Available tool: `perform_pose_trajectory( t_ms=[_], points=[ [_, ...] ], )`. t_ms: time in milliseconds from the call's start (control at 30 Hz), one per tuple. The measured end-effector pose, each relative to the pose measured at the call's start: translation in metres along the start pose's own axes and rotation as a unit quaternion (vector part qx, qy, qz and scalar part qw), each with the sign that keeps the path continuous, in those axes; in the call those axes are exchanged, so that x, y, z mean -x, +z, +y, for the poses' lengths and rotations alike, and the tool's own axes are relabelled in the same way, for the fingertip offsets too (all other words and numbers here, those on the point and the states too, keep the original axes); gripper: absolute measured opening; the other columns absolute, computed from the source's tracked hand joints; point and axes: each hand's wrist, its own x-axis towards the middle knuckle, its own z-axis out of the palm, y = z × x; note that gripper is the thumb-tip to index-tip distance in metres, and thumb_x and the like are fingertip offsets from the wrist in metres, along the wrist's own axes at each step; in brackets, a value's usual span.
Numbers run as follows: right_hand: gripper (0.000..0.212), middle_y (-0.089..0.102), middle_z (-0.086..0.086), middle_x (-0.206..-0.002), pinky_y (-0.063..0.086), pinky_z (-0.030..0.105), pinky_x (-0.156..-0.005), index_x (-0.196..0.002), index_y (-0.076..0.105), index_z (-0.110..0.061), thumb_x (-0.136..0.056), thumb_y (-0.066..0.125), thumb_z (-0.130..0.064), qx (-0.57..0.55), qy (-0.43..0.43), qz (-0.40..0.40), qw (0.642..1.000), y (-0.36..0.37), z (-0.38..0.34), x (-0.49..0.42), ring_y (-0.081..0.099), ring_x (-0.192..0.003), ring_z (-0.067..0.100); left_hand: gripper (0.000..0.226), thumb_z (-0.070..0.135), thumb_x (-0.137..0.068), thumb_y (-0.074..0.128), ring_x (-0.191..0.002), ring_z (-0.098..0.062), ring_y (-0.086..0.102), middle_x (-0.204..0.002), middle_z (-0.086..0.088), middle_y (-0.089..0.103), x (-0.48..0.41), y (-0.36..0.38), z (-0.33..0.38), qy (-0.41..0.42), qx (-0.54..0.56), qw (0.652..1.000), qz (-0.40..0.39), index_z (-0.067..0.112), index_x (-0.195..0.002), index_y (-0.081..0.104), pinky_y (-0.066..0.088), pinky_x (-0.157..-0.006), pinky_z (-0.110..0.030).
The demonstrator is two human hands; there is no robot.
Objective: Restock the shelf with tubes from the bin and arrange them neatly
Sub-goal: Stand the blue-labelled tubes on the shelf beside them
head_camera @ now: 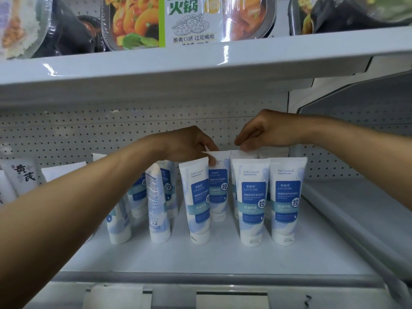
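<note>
Several white-and-blue tubes stand cap-down on the white shelf (223, 255). Three front tubes (198, 204), (252, 201), (286, 200) face forward; one to the left (157, 206) is turned sideways. My left hand (189, 144) pinches the flat top of a second-row tube (218, 184). My right hand (269, 131) grips the top edge of a back-row tube (242, 155) behind the front pair. No bin is in view.
Grey pouches with black characters (22, 175) stand at the far left of the shelf. A pegboard back wall (89, 130) closes the rear. The shelf above (200, 63) carries hot-pot meal boxes. A second shelf bay (356, 208) lies to the right.
</note>
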Motion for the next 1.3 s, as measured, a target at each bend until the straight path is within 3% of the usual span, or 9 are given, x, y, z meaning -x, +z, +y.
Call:
perform_pose_trajectory(
  t_ms=[200, 367, 567, 667, 833, 1000, 1133, 1233, 1300],
  points=[
    [0.024, 0.074, -0.009, -0.1, 0.055, 0.027, -0.087, -0.108, 0.073, -0.014, -0.086, 0.07, -0.023, 0.036, 0.012, -0.038, 0.999, 0.014, -0.004, -0.003, 0.069, -0.093, 0.007, 0.021, 0.027, -0.088, 0.069, -0.079, 0.003, 0.063, -0.099, 0.007, 0.072, 0.003, 0.005, -0.001, -0.009, -0.025, 0.999, 0.021, 0.017, -0.106, 0.073, 0.047, -0.068, -0.01],
    [0.019, 0.076, -0.001, -0.094, 0.057, 0.037, -0.085, -0.098, 0.075, -0.011, -0.085, 0.071, -0.024, 0.055, 0.02, -0.039, 0.997, 0.017, -0.002, -0.007, 0.07, -0.093, 0.018, 0.02, 0.025, -0.092, 0.065, -0.087, -0.003, 0.063, -0.102, 0.006, 0.072, 0.005, 0.001, -0.006, -0.023, -0.052, 0.998, 0.033, 0.016, -0.107, 0.073, 0.048, -0.072, -0.013],
    [0.018, 0.075, -0.004, -0.094, 0.056, 0.029, -0.081, -0.1, 0.075, -0.011, -0.086, 0.071, -0.021, 0.038, 0.016, -0.041, 0.998, 0.017, -0.001, -0.006, 0.069, -0.085, 0.008, 0.016, 0.026, -0.092, 0.064, -0.072, 0.008, 0.06, -0.085, 0.018, 0.068, -0.001, 0.003, -0.006, -0.015, -0.037, 0.999, 0.031, 0.02, -0.104, 0.073, 0.042, -0.058, -0.003],
    [0.016, 0.076, -0.001, -0.094, 0.056, 0.029, -0.079, -0.097, 0.075, -0.01, -0.086, 0.071, -0.02, 0.038, 0.011, -0.041, 0.998, 0.018, 0.0, -0.007, 0.065, -0.079, 0.004, 0.016, 0.027, -0.091, 0.065, -0.074, 0.008, 0.061, -0.089, 0.015, 0.069, -0.003, 0.003, -0.007, -0.009, -0.033, 0.999, 0.027, 0.02, -0.103, 0.073, 0.043, -0.058, -0.002],
    [0.021, 0.075, -0.001, -0.096, 0.056, 0.031, -0.082, -0.102, 0.074, -0.01, -0.086, 0.071, -0.022, 0.028, 0.012, -0.049, 0.998, 0.017, 0.0, -0.008, 0.07, -0.09, 0.013, 0.016, 0.03, -0.091, 0.065, -0.074, 0.009, 0.062, -0.092, 0.016, 0.069, -0.005, 0.002, -0.007, -0.015, -0.031, 0.999, 0.015, 0.024, -0.103, 0.073, 0.043, -0.057, -0.002],
    [0.022, 0.074, -0.009, -0.097, 0.056, 0.024, -0.083, -0.106, 0.073, -0.016, -0.086, 0.071, -0.025, 0.008, 0.014, -0.053, 0.998, 0.015, 0.001, -0.006, 0.069, -0.091, 0.006, 0.023, 0.03, -0.089, 0.067, -0.089, 0.001, 0.063, -0.106, 0.009, 0.071, -0.006, -0.001, -0.004, -0.022, -0.028, 0.999, 0.0, 0.022, -0.11, 0.07, 0.048, -0.076, -0.012],
    [0.027, 0.069, -0.014, -0.105, 0.048, 0.017, -0.09, -0.114, 0.069, -0.02, -0.087, 0.069, -0.024, 0.004, 0.0, 0.012, 1.0, 0.008, 0.001, -0.002, 0.064, -0.096, -0.002, 0.028, 0.032, -0.089, 0.066, -0.103, -0.006, 0.061, -0.112, 0.012, 0.068, 0.004, -0.009, 0.001, -0.018, -0.036, 0.998, 0.047, 0.029, -0.117, 0.064, 0.046, -0.096, -0.025],
    [0.018, 0.071, -0.014, -0.097, 0.049, 0.017, -0.083, -0.104, 0.072, -0.019, -0.087, 0.068, -0.025, -0.041, -0.041, 0.094, 0.994, 0.005, -0.008, 0.01, 0.065, -0.088, -0.003, 0.023, 0.043, -0.093, 0.055, -0.103, -0.009, 0.061, -0.107, 0.012, 0.068, 0.025, -0.014, 0.015, 0.005, -0.046, 0.991, 0.125, 0.029, -0.104, 0.068, 0.045, -0.097, -0.029],
    [0.025, 0.074, -0.006, -0.092, 0.053, 0.022, -0.084, -0.096, 0.074, -0.017, -0.084, 0.067, -0.038, -0.065, -0.053, 0.099, 0.992, 0.003, -0.018, 0.021, 0.068, -0.087, 0.005, 0.047, 0.065, -0.089, 0.042, -0.094, -0.009, 0.062, -0.096, 0.012, 0.07, 0.039, -0.015, 0.024, -0.026, -0.107, 0.985, 0.13, 0.027, -0.088, 0.07, 0.042, -0.095, -0.032]
  ],
)
